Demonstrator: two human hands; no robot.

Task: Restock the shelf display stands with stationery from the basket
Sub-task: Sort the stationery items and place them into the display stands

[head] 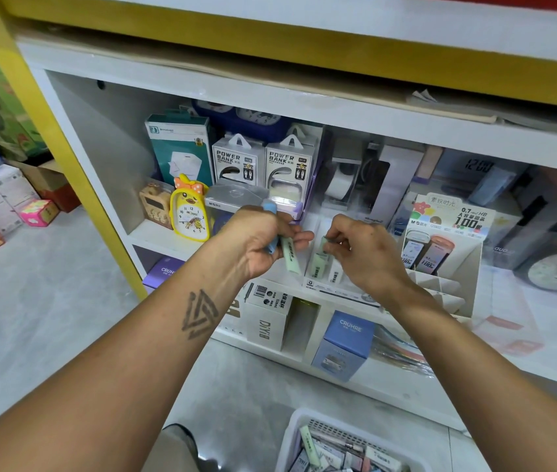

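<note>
Basket point(296, 434): white, at the bottom edge, held mixed stationery including a pale green pen point(309, 446).
Left hand point(253, 241): gripped a blue pen point(272, 226) and a green highlighter point(290, 255).
Right hand point(360, 248): pinched a green pen point(321, 258) over the white display stand point(330, 279).
Shelf point(158, 235): carried the stand, power bank boxes point(263, 160) and a yellow duck clock point(190, 212).

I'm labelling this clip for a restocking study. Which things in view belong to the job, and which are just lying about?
Job:
left hand, holding green and blue pens
right hand, placing a green pen
display stand
basket

Lying about:
duck clock
power bank boxes
CRUHRE box
</note>
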